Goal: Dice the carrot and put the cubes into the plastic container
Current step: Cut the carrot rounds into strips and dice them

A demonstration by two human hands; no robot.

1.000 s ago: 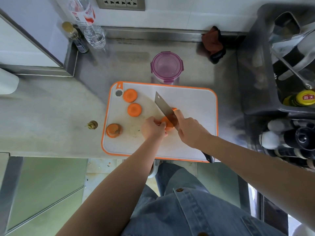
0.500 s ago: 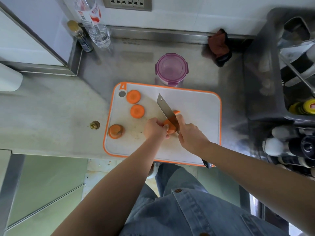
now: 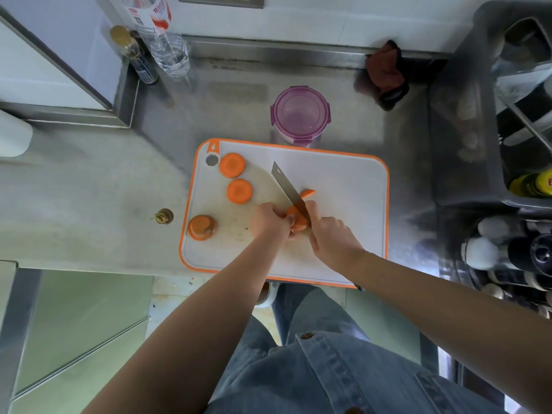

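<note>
The carrot piece (image 3: 297, 220) lies on the cutting board (image 3: 352, 198). The left hand (image 3: 270, 224) pinches it tight. The right hand (image 3: 334, 240) is wrapped around the knife (image 3: 291, 197), whose blade sits on the piece. A small cut slice (image 3: 307, 192) lies just past the blade. Two round slices (image 3: 232, 165) (image 3: 239, 191) and a thick chunk (image 3: 201, 228) lie to the left. The plastic container (image 3: 300, 113), lid on, stands behind the board; nothing shows inside.

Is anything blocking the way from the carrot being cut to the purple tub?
The round purple plastic container has its clear lid on, so cubes cannot go in yet. Otherwise the white cutting board between it and the orange carrot piece is bare.
</note>
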